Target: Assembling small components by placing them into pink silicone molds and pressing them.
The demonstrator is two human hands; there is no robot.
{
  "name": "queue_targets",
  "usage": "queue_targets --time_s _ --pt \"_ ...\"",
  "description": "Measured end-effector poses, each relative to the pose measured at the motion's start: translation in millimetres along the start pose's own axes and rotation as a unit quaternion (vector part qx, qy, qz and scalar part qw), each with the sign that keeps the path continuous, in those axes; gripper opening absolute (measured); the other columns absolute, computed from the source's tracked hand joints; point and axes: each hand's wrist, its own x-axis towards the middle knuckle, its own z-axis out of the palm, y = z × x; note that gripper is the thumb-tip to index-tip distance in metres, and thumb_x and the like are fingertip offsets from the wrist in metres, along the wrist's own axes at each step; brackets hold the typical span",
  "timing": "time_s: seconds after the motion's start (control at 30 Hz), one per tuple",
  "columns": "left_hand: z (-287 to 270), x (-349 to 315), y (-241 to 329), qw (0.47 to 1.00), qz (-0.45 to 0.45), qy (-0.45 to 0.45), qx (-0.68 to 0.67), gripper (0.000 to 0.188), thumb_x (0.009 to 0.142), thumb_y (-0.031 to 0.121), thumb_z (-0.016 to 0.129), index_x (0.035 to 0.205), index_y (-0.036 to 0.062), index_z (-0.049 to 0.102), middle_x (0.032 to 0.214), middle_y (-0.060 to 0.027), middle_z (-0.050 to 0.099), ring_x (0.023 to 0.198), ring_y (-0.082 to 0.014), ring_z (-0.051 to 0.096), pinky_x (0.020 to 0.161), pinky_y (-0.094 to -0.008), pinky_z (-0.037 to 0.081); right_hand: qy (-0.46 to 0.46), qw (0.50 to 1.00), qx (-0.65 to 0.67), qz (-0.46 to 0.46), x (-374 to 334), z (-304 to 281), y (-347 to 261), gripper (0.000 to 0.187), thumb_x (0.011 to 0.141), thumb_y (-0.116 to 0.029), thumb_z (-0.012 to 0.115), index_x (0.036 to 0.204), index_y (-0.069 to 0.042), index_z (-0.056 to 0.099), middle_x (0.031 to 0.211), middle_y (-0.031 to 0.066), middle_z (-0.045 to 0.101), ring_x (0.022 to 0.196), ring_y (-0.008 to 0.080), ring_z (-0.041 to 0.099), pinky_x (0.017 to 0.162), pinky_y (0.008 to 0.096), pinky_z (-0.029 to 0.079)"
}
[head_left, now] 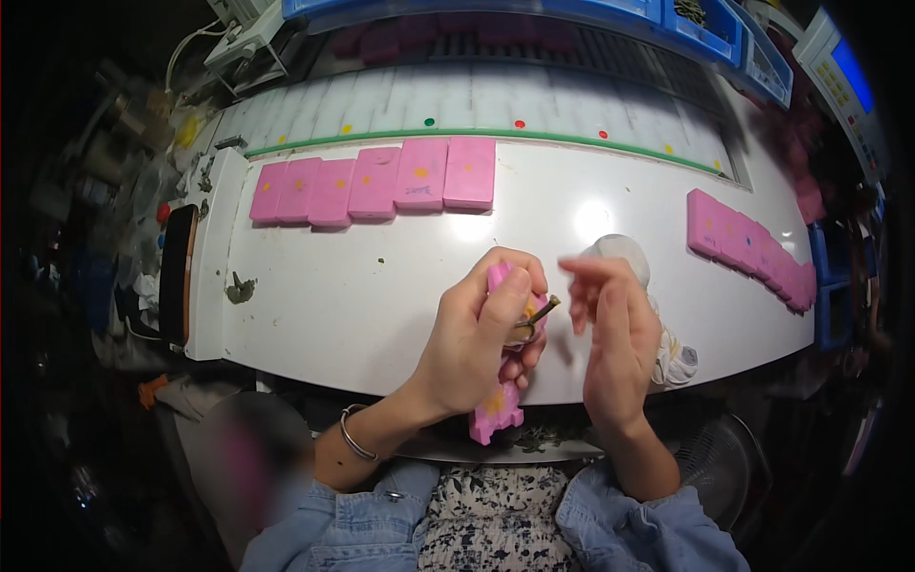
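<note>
Pink piece (495, 410) lies clasped in the left hand (477, 329); the right hand (618, 329) hovers alongside, uncurled.

Bench (324, 296): smooth, glossy white, bright glare spots. Pink blocks (376, 181): matt, smooth-faced, rubbery look. Held pink piece (494, 412): same matt look, rougher edge. Bracelet (346, 434): shiny metal. 2 sleeves (648, 532): matt denim. Bin (707, 42): blue plastic, slight sheen.

piece (495, 412) in my grip: pink, yellow-patched, centre of frame | my sleeves (648, 529): pale-blue denim, lower edge | my garment (500, 515): pale, dark floral print, bottom centre | my bangle (347, 437): silvery, lower left of centre | blocks (372, 186): pink, yellow-marked, upper left | tabletop (315, 296): white, mid-frame | strip (477, 131): green, upper centre
</note>
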Motion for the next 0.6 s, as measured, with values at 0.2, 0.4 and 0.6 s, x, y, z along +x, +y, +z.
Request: queue_targets --time_s 0.2,0.4,0.6 --pt "-7 5 -14 0.996 0.060 0.036 0.046 0.034 0.095 0.028 0.028 0.093 0.0017 0.049 0.061 -0.0022 0.051 0.047 -0.0052 0.046 0.043 -0.0192 0.038 -0.085 0.996 -0.015 0.014 -8 5 -7 0.012 0.079 -0.003 0.065 0.090 -0.001 0.059 0.086 0.0035 0.050 0.067 0.0064 0.049 0.055 0.0177 0.038" --pt "-3 4 -15 0.998 0.019 0.062 -0.013 0.039 0.094 0.029 0.024 0.092 0.0001 0.049 0.063 -0.0061 0.052 0.046 -0.0091 0.048 0.043 -0.0219 0.040 -0.063 0.996 0.047 0.037 -14 6 -5 0.008 0.082 0.000 0.062 0.085 0.001 0.055 0.085 0.0046 0.050 0.069 0.0085 0.054 0.058 0.0200 0.045" --pt "-8 8 -17 0.994 0.005 0.088 -0.069 0.042 0.095 0.033 0.024 0.093 -0.0011 0.049 0.064 -0.0088 0.052 0.045 -0.0121 0.047 0.045 -0.0255 0.044 -0.048 0.996 0.070 0.039 -23 -4 -4 0.004 0.084 0.003 0.057 0.087 0.005 0.055 0.085 0.0081 0.052 0.065 0.0100 0.055 0.057 0.0194 0.046"
